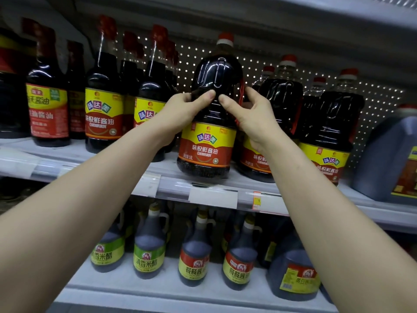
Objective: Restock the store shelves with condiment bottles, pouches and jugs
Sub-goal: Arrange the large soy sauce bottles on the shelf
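Observation:
A large dark soy sauce jug (209,141) with a red cap and a yellow and red label stands at the front edge of the upper shelf (171,184). My left hand (182,114) grips its left shoulder, thumb across the front. My right hand (250,116) holds its right shoulder by the red handle, thumb on the front. Matching jugs (325,132) stand just to its right.
Tall soy sauce bottles (103,98) fill the upper shelf to the left. A big grey jug (390,159) sits at the far right. The lower shelf (140,288) carries vinegar and sauce jugs (149,251). Price tag strips run along the shelf edge.

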Demonstrator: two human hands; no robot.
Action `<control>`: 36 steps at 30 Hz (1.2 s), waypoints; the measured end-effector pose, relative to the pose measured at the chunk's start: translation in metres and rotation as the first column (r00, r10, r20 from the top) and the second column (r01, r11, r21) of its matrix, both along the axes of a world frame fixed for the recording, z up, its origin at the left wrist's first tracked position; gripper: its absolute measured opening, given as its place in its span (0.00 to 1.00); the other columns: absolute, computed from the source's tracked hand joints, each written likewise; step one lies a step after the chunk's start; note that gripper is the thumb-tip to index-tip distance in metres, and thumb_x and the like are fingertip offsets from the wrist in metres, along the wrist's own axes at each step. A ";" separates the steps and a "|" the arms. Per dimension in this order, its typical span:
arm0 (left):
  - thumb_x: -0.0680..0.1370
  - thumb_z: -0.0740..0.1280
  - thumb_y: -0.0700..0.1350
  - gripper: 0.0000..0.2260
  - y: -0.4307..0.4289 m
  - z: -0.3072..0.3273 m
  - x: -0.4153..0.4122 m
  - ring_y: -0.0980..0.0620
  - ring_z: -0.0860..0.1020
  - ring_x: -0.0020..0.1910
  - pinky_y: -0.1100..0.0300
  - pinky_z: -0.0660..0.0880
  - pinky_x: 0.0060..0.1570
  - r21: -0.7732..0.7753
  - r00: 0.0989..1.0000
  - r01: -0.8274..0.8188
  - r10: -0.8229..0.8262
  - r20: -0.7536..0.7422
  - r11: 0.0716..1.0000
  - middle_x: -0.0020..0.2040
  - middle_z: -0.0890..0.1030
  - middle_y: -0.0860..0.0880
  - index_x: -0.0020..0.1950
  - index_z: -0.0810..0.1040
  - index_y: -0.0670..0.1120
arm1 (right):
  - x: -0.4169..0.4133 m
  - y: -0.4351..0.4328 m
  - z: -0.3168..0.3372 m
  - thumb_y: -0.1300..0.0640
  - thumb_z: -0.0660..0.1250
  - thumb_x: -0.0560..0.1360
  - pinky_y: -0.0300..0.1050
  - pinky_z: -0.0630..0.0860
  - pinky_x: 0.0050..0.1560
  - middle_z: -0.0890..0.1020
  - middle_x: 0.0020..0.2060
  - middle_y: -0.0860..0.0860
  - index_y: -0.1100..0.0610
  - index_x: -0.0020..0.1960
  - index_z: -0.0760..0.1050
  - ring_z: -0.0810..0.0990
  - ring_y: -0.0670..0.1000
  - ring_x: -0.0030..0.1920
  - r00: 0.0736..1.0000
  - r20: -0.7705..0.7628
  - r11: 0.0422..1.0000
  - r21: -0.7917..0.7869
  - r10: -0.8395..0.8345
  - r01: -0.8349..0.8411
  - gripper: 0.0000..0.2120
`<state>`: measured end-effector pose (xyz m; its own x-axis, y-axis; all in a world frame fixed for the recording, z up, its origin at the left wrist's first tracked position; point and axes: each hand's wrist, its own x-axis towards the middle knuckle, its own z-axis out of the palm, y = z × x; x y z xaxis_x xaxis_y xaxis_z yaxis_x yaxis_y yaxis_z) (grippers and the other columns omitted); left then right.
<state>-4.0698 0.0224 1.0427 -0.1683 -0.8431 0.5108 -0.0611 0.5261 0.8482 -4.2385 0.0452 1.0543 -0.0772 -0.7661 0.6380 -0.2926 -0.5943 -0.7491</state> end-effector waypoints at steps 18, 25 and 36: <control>0.72 0.74 0.53 0.47 0.006 -0.064 0.017 0.49 0.73 0.68 0.44 0.73 0.66 -0.192 0.941 -0.143 0.193 0.277 0.971 0.74 0.70 0.48 0.82 0.47 0.49 | 0.001 0.023 -0.065 0.45 0.73 0.75 0.57 0.73 0.69 0.70 0.74 0.49 0.43 0.81 0.52 0.69 0.52 0.73 0.916 -0.366 0.979 0.054 -0.166 0.199 0.42; 0.72 0.75 0.51 0.47 -0.001 -0.061 0.016 0.50 0.76 0.65 0.45 0.76 0.64 -0.206 0.937 -0.156 0.211 0.279 0.966 0.71 0.73 0.50 0.82 0.49 0.50 | -0.002 0.011 -0.064 0.46 0.75 0.74 0.57 0.77 0.64 0.74 0.69 0.50 0.42 0.78 0.55 0.75 0.54 0.66 0.915 -0.368 0.980 0.046 -0.164 0.194 0.40; 0.71 0.76 0.51 0.45 -0.001 -0.066 0.013 0.58 0.75 0.61 0.55 0.77 0.61 -0.301 0.923 -0.168 0.257 0.286 0.939 0.65 0.74 0.58 0.81 0.52 0.51 | -0.008 0.006 -0.068 0.48 0.78 0.71 0.54 0.81 0.58 0.78 0.60 0.45 0.42 0.71 0.60 0.80 0.49 0.59 0.917 -0.355 0.983 -0.030 -0.178 0.180 0.36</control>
